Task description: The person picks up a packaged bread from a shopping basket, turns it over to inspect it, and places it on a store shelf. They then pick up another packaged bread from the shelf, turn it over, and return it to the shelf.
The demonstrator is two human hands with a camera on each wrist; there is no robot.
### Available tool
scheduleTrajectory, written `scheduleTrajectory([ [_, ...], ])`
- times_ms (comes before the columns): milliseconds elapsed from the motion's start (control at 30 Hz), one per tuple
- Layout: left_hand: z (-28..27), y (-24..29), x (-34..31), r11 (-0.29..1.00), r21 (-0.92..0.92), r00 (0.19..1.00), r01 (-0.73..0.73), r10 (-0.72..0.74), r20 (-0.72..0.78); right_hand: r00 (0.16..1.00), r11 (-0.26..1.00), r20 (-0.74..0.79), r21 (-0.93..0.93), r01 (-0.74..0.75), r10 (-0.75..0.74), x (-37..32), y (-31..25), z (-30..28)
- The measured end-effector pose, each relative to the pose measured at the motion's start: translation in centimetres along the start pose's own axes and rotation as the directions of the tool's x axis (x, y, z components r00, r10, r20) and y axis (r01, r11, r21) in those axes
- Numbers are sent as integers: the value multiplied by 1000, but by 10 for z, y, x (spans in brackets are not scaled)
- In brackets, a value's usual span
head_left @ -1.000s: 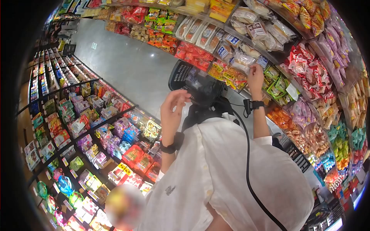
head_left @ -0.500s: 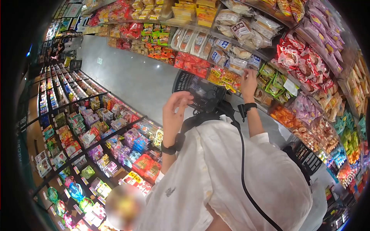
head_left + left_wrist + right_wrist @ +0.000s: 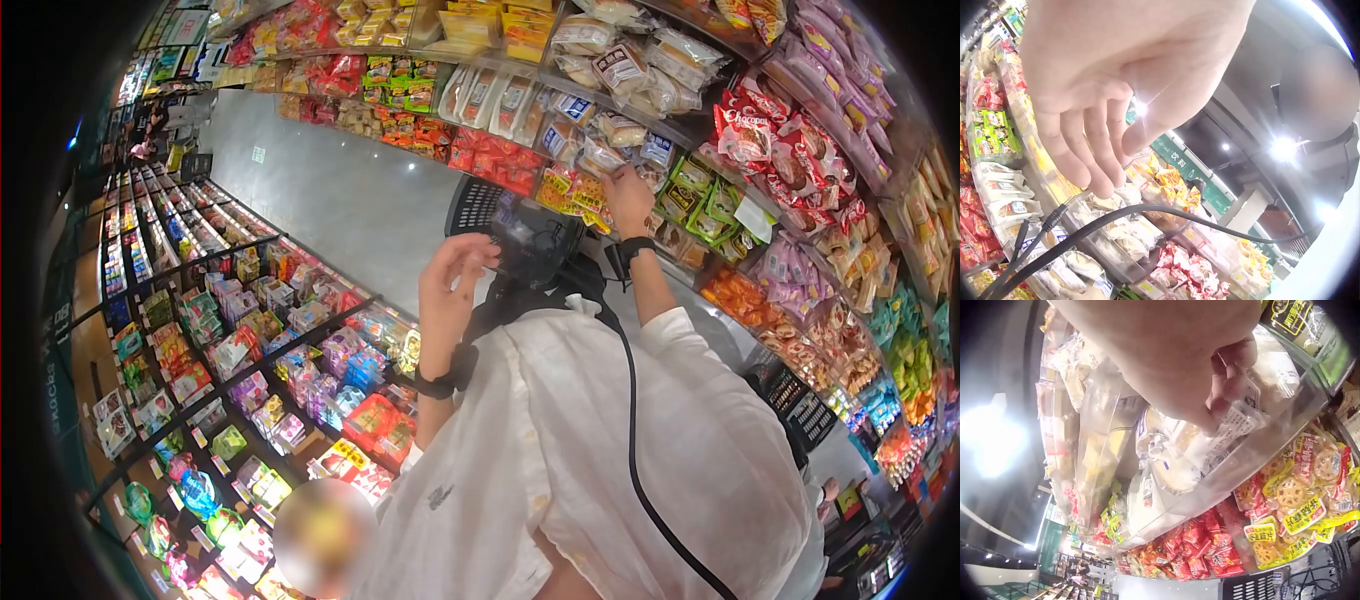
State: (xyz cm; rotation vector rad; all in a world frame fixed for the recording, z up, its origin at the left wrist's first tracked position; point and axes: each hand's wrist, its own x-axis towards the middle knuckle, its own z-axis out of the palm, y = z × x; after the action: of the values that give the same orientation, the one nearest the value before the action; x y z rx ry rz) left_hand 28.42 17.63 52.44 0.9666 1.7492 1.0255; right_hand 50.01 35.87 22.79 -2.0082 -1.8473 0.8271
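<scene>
My right hand (image 3: 630, 200) reaches into a clear bin of wrapped buns on the shelf. Its curled fingers pinch a clear-wrapped bun (image 3: 1225, 439) with printed text, seen in the right wrist view; the palm hides part of the pack. More wrapped buns (image 3: 1169, 465) lie beside it in the bin. Raised in front of the body, my left hand (image 3: 450, 285) holds nothing, and its fingers bend loosely in the left wrist view. It is nearest to a black shopping basket (image 3: 470, 207) with some clear-wrapped things inside.
Yellow-and-red snack packs (image 3: 1291, 509) lie just below the bun bin, green packs (image 3: 715, 205) to its right. Low shelves of boxed goods (image 3: 240, 350) line the aisle's left side. A black cable (image 3: 640, 450) runs down over the white shirt.
My right hand has shifted left along the front of the bun bin, and the pack at its fingertips has moved left too. The left hand keeps much the same pose.
</scene>
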Motion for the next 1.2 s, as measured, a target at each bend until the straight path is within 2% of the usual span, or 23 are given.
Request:
scheduleTrajectory([
  [67, 2, 2, 1, 1000, 3, 1000, 10, -10, 10, 999, 999, -47, -33, 25, -27, 3, 6, 7],
  [167, 1, 3, 4, 1000, 15, 1000, 4, -5, 24, 999, 999, -35, -41, -4, 2, -2, 2, -3],
  [467, -14, -4, 19, 999, 32, 998, 4, -6, 60, 999, 998, 27, 63, 23, -25, -12, 18, -6],
  [567, -24, -9, 26, 999, 47, 998, 16, -19, 52, 998, 988, 43, 152, 29, -36, -19, 19, -7],
  [667, -35, -15, 30, 997, 66, 998, 27, -31, 63, 961, 887, 276, 447, -114, -16, -28, 23, -11],
  [767, -46, -25, 33, 997, 72, 996, 41, -47, 79, 953, 788, 302, 592, -170, -22, -36, 55, 25],
  [867, -61, -41, 38, 997, 44, 994, 59, -63, 94, 946, 819, 324, 546, -176, -12, -49, 71, 36],
  [967, -81, -67, 45, 998, 6, 992, 69, -69, 105, 937, 801, 346, 546, -246, 52, -64, 78, 53],
  [1067, -106, -96, 57, 997, -6, 990, 77, -76, 121, 894, 850, 449, 472, -235, -2, -75, 88, 68],
  [1167, -136, -119, 65, 997, -16, 987, 78, -75, 144, 832, 937, 549, 244, -249, 78, -87, 94, 93],
  [1200, -147, -127, 68, 997, -21, 985, 76, -72, 156, 818, 924, 566, 253, -285, 97, -94, 91, 99],
])
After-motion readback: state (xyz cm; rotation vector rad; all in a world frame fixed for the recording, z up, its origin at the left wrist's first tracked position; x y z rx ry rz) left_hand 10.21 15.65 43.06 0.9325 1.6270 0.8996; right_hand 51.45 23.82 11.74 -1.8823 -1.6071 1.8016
